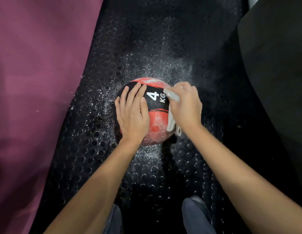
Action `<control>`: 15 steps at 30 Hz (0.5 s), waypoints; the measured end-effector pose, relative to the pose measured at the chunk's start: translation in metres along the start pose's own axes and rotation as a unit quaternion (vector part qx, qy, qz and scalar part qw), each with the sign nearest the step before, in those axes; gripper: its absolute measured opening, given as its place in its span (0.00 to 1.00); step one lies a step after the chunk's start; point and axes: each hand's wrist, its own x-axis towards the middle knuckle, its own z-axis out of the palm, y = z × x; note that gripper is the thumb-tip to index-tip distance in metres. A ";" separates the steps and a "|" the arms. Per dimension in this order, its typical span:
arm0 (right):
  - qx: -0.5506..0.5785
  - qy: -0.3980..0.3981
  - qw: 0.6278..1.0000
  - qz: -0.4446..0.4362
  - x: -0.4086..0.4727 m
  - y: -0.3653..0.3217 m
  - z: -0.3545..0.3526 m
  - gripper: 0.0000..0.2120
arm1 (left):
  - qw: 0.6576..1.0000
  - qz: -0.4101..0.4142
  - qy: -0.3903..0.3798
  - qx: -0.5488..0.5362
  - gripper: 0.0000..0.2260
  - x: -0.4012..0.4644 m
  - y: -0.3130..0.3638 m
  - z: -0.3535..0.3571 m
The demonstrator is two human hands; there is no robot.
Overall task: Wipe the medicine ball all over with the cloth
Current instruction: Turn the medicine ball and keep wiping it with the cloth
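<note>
Nearest the camera we note two dark-clad knees [195, 215] above a black studded floor mat [82, 166]; both forearms reach forward from there.

On the mat, at mid-frame, sits the medicine ball [157, 122], red with a black band marked "4 KG". White powder is scattered on the mat around it and clings to its red panels.

Our left hand [132, 114] lies flat on the ball's left side, fingers straight and spread over the black band, steadying it. Our right hand [185, 107] grips a bunched pale cloth [172, 97] against the ball's upper right side; a fold of it trails down below the palm.

Step in hand, as we judge it: wiping the right flank, task partly done. Powder shows on the near red panel and the far top. The next move likely calls for the left hand to roll the ball so unwiped faces, underside included, come under the cloth.

Containers: none in view.

Farther off, a maroon fabric [37, 65] on the left and a dark panel [278, 56] on the right.
</note>
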 end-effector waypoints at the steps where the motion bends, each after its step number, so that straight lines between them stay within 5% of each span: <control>1: 0.004 0.001 1.000 -0.023 -0.008 -0.002 0.001 0.14 | 1.000 -0.008 0.000 0.000 0.20 0.002 -0.001 -0.001; 8: 0.021 0.015 0.995 -0.098 -0.030 -0.010 0.009 0.19 | 0.999 -0.043 -0.009 -0.006 0.20 0.022 0.004 -0.012; 15: -0.076 -0.036 0.988 -0.130 -0.004 -0.049 0.001 0.14 | 0.999 -0.049 -0.007 0.017 0.24 0.007 -0.003 -0.011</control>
